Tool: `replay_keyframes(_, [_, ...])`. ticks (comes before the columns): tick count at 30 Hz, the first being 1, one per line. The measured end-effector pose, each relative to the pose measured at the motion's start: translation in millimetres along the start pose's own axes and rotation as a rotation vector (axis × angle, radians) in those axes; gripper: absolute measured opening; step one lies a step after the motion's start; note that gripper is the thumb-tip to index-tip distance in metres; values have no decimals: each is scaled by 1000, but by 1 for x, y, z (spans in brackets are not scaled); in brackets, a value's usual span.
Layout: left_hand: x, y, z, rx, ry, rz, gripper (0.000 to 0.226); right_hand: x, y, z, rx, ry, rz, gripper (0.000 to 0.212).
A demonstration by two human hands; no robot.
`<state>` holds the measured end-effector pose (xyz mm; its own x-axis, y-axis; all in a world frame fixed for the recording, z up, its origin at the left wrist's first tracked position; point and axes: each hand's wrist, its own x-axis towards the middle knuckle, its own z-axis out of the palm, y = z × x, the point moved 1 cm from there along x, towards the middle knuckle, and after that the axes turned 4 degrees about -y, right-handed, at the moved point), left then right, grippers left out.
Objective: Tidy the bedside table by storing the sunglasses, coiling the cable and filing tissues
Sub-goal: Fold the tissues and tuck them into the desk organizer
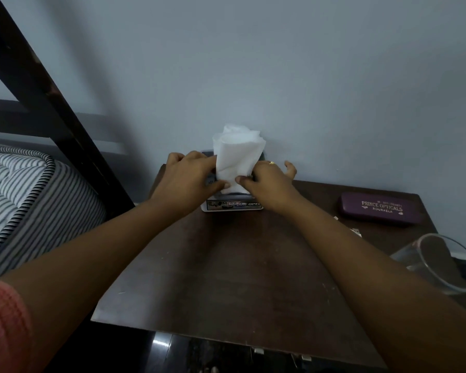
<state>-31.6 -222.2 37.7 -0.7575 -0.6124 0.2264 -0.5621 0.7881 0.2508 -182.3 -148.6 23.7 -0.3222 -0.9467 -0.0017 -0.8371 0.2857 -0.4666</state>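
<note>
A home bedroom: striped mattress (pixel 19 195) in a dark bedframe (pixel 51 103) beside a wooden bedside table (pixel 226 265).

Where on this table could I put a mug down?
The table is bare at its front middle, between the forearms, before the tissue box. Crowded: the back, where left hand and right hand grip the tissues; the right, with purple case and clear glass.

Left hand (pixel 189 179) and right hand (pixel 264 184) pinching white tissues (pixel 236 154) above tissue box (pixel 233 205) on bedside table (pixel 226 265)
</note>
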Motion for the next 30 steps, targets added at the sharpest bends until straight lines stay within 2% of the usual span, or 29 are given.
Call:
replay_keyframes(4, [5,2,-3,-23,20,-26,25,-1,3,-1,-60,96,-20,21])
replay_keyframes(13, [13,2,-3,-41,-18,-47,29,-2,-2,-7,-212,82,-75,26])
replay_keyframes(19, [10,-2,-10,-51,113,0,17,-10,2,3,-116,244,-79,18])
replay_keyframes(22, [10,-1,-7,-18,91,0,19,-10,2,5,-130,223,-65,19])
replay_keyframes(25, [11,-2,-5,8,66,5,22,-7,-1,2,-140,123,-41,28])
replay_keyframes(28, [12,-3,-6,-17,47,-4,24,-6,-3,-8,47,163,-28,33])
replay_keyframes(30, [12,-2,-6,-85,47,-56,26,-7,-1,-12,73,174,-21,32])
